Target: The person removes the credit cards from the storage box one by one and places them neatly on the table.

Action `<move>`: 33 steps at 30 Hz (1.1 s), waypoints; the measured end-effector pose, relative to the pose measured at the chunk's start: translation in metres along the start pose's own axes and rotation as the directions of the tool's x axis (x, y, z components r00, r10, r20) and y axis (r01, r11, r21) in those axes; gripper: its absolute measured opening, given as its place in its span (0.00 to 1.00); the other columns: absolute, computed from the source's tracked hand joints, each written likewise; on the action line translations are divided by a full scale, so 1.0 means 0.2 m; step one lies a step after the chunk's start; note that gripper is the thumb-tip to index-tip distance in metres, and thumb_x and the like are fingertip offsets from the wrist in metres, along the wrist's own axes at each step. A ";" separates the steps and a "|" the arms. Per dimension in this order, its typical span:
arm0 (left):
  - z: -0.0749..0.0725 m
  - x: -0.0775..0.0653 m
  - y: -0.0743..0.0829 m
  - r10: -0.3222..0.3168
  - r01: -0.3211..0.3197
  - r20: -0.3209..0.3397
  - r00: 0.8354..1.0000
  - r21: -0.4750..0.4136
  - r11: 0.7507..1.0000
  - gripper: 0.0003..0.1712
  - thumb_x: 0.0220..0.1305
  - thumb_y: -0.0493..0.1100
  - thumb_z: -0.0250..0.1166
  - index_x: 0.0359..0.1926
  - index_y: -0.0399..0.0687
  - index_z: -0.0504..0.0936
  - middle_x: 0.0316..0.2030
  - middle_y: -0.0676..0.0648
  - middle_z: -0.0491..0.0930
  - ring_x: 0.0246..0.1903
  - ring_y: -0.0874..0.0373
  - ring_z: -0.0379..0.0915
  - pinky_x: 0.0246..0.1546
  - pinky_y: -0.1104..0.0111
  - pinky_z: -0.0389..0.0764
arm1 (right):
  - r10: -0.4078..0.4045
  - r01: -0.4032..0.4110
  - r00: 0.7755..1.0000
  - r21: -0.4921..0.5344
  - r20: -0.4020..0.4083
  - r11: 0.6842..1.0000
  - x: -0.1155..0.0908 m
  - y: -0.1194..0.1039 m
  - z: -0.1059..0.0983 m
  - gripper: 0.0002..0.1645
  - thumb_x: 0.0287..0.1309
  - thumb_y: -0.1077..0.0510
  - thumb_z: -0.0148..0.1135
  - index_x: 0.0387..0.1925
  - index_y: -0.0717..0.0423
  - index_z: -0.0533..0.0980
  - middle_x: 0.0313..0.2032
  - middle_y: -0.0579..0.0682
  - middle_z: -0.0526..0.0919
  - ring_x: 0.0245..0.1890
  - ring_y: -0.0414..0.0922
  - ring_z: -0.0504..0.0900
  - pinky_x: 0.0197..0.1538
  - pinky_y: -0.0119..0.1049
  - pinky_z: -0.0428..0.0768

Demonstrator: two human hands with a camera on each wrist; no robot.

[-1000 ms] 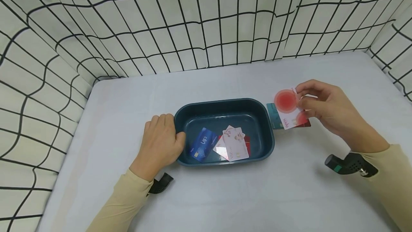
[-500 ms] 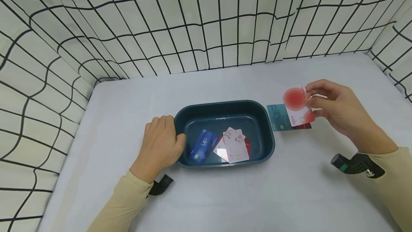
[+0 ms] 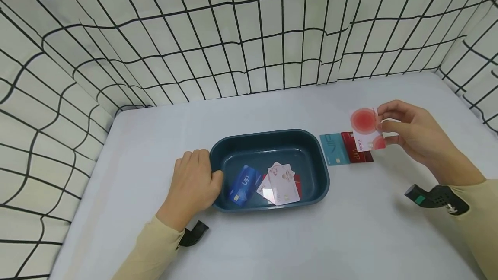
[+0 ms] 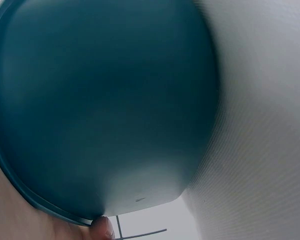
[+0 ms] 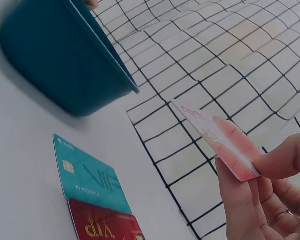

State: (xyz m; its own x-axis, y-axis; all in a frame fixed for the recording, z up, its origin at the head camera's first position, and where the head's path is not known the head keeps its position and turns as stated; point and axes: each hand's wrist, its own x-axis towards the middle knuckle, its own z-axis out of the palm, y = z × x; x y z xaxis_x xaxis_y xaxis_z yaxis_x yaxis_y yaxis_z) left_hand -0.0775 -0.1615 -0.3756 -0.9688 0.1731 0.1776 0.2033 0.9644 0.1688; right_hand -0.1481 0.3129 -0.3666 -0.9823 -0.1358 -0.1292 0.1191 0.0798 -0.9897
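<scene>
My left hand grips the left rim of a dark teal plastic basin; in the left wrist view the basin's outer wall fills most of the picture. Between thumb and fingers, my right hand pinches a white card with pink-red circles, raised above the table. Under and left of it lie a red VIP card and a teal VIP card, side by side. In the right wrist view the pinched card is tilted, the teal card below it.
Inside the basin lie a blue VIP card and a small overlapping pile with a pale flowered card on top, red showing beneath. A white cloth covers the table. Black-lined grid walls stand behind and to the left and right.
My right hand has moved right with the pinched card, uncovering more of the teal and red cards. My left hand stays on the rim. The head view has tilted up slightly.
</scene>
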 end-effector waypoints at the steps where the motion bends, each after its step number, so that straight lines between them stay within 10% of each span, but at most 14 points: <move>1: 0.00 0.00 0.00 0.000 0.000 0.000 1.000 0.002 1.000 0.09 0.56 0.42 0.55 0.29 0.39 0.68 0.24 0.43 0.65 0.28 0.47 0.60 0.34 0.59 0.60 | 0.002 -0.002 1.000 0.015 0.004 1.000 0.00 0.01 -0.01 0.15 0.70 0.66 0.59 0.52 0.47 0.75 0.43 0.39 0.82 0.41 0.38 0.80 0.38 0.31 0.84; 33: 0.00 -0.02 0.01 0.022 -0.022 -0.036 0.999 0.015 1.000 0.08 0.56 0.41 0.55 0.27 0.41 0.67 0.23 0.46 0.63 0.26 0.50 0.57 0.32 0.63 0.57 | 0.116 -0.109 0.991 -0.095 0.073 0.990 0.05 0.14 -0.22 0.10 0.75 0.61 0.53 0.52 0.46 0.70 0.40 0.37 0.78 0.41 0.36 0.79 0.38 0.31 0.84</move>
State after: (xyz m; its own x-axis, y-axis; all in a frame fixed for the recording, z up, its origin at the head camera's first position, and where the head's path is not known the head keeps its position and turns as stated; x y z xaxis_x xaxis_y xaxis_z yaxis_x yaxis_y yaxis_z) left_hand -0.0730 -0.1597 -0.3759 -0.9583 0.1874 0.2157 0.2222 0.9633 0.1506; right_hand -0.1620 0.3575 -0.3923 -0.9486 -0.1974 -0.2474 0.2113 0.1871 -0.9594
